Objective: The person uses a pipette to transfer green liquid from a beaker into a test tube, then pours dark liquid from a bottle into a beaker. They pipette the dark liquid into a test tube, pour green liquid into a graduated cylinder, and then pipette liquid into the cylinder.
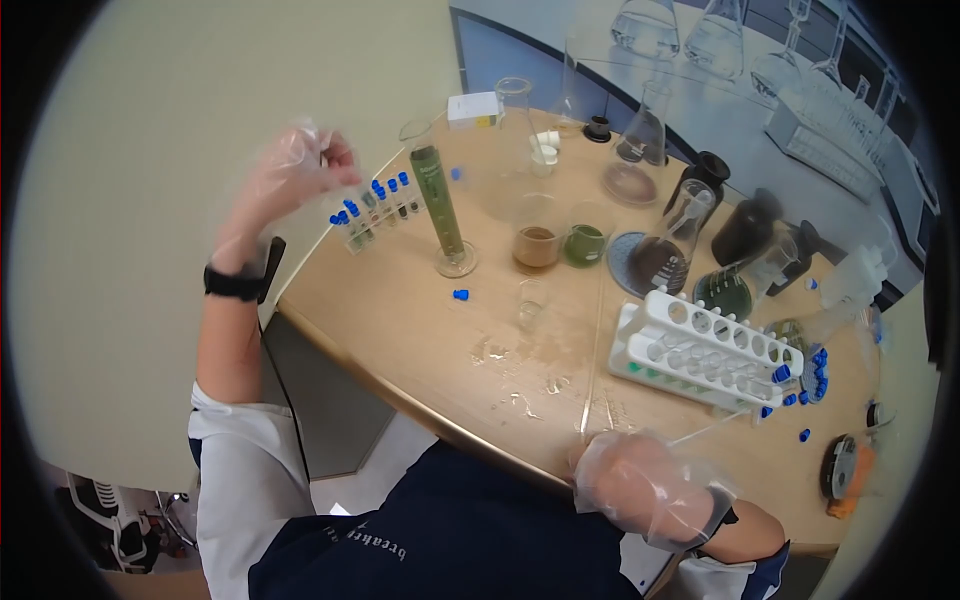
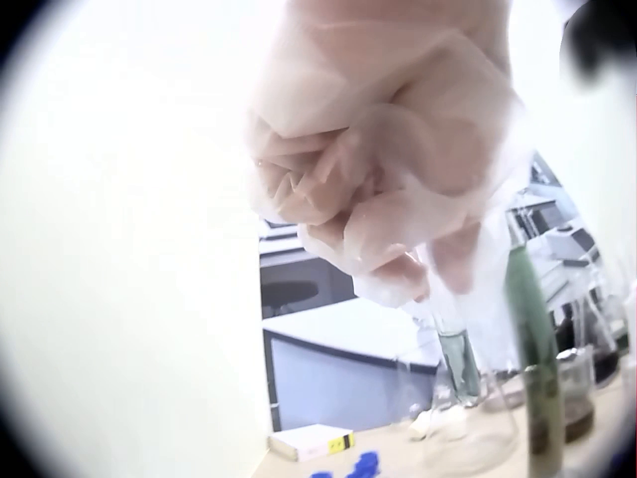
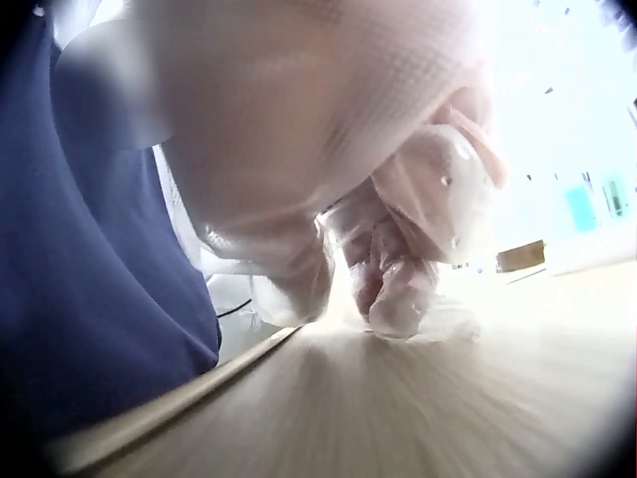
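My left hand (image 1: 305, 165), in a clear plastic glove, is raised over a small rack (image 1: 355, 243) of blue-capped tubes at the table's left end. Its fingertips pinch the top of a test tube (image 2: 458, 358) with grey-green liquid, seen in the left wrist view. Just right of that rack stands a tall graduated cylinder (image 1: 436, 195) of green liquid. Also gloved, my right hand (image 1: 640, 485) rests at the front edge of the table (image 1: 450, 350). Its fingers (image 3: 403, 299) are loosely bent against the wood in the right wrist view, holding nothing.
A white test tube rack (image 1: 705, 350) stands at right, with loose blue caps (image 1: 820, 375) beyond it. Beakers of brown liquid (image 1: 537, 250) and green liquid (image 1: 584, 244) sit mid-table, flasks and dark bottles behind. Spilled water (image 1: 520, 400) wets the front, near a small empty beaker (image 1: 531, 300).
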Available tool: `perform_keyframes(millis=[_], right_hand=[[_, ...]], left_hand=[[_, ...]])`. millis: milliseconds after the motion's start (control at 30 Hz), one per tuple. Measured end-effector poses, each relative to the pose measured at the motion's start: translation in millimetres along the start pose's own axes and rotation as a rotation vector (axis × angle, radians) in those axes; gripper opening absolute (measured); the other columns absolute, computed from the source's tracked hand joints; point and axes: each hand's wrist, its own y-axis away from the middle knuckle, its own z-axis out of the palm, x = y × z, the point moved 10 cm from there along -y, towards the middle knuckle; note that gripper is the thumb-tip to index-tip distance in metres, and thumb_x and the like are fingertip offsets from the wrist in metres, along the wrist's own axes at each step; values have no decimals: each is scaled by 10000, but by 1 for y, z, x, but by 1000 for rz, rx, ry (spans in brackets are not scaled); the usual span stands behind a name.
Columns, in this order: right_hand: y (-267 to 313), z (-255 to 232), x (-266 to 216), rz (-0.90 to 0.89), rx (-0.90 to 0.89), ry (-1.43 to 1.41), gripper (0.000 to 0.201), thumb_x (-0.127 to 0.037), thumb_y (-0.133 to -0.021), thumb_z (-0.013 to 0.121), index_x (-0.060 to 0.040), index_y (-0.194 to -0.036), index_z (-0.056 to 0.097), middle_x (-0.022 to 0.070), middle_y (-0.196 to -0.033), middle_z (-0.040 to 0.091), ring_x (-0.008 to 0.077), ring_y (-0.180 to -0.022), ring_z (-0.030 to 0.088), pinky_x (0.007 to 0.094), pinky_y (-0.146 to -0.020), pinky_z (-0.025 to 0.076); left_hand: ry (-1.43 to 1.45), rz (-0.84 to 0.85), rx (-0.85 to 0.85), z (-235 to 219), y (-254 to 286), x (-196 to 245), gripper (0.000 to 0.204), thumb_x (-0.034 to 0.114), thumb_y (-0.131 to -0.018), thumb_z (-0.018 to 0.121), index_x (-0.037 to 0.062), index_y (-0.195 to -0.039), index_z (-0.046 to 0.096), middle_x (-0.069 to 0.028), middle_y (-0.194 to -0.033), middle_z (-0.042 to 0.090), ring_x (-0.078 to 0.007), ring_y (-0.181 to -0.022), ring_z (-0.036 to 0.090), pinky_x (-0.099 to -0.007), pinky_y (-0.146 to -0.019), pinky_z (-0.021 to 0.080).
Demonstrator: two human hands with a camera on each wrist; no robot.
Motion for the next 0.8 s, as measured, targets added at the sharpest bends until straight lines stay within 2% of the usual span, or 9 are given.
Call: perform_keyframes(millis=[67, 133, 167, 233, 300, 367, 467, 600, 800], right_hand=[[6, 3, 8, 71, 154, -695, 200, -209, -859, 596, -42, -776, 523, 70, -726, 497, 215, -649, 468, 315, -617, 411], [6, 1, 2, 59, 251, -925, 195, -209, -836, 625, -36, -837, 534, 65, -741, 502, 217, -651, 489, 322, -605, 424], [1, -8, -8, 26, 266, -807, 211, -216, -825, 638, -34, -873, 543, 64, -749, 506, 223, -646, 505, 330, -591, 433], [-6, -25, -34, 67, 322, -203, 261, -233, -808, 657, -33, -946, 561, 68, -765, 520, 229, -633, 532, 340, -559, 446], [-13, -35, -55, 241, 297, 755, 321, -252, -796, 670, -35, -1016, 580, 77, -782, 539, 231, -615, 555, 344, -525, 457], [-6, -51, -71, 226, 434, 756, 374, -283, -804, 666, -39, -1073, 580, 91, -763, 556, 237, -587, 560, 335, -502, 455], [12, -63, -82, 244, 572, 722, 412, -284, -800, 672, -39, -1118, 580, 110, -758, 591, 259, -606, 586, 336, -511, 469], [42, -67, -89, 192, 747, 701, 374, -208, -778, 694, -20, -1086, 599, 128, -786, 626, 292, -644, 607, 360, -554, 486], [84, -60, -60, 416, 837, 522, 251, -70, -746, 685, -6, -983, 635, 128, -781, 635, 271, -625, 617, 333, -528, 479]], left_hand=[[52, 82, -64, 2, 20, 27, 176, 181, -662, 741, 69, -764, 651, -1, -654, 527, -117, -610, 503, -266, -533, 396], [71, 213, -75, 9, 48, 64, 150, 140, -695, 745, 50, -747, 636, -27, -657, 603, -139, -577, 553, -290, -544, 441], [63, 260, -112, 13, 59, 80, 157, 131, -677, 753, 51, -741, 635, -35, -662, 605, -152, -583, 558, -291, -541, 440], [148, 411, -177, 23, 81, 119, 174, 117, -647, 769, 53, -739, 636, -49, -675, 609, -179, -595, 567, -294, -538, 438], [315, 497, -255, 39, 101, 155, 189, 121, -635, 778, 56, -745, 639, -56, -686, 611, -196, -604, 573, -296, -540, 439], [469, 464, -383, 56, 114, 180, 197, 138, -636, 782, 59, -749, 642, -58, -693, 612, -203, -610, 576, -301, -544, 443], [432, 788, -349, 54, 132, 233, 209, 179, -651, 780, 72, -775, 649, -66, -690, 606, -227, -628, 584, -320, -559, 453], [370, 936, -367, 67, 146, 288, 217, 241, -646, 783, 76, -707, 656, -73, -666, 606, -249, -648, 580, -332, -570, 446], [462, 1035, -604, 105, 168, 324, 217, 232, -710, 759, 64, -815, 669, -92, -737, 625, -260, -682, 591, -334, -591, 457]])
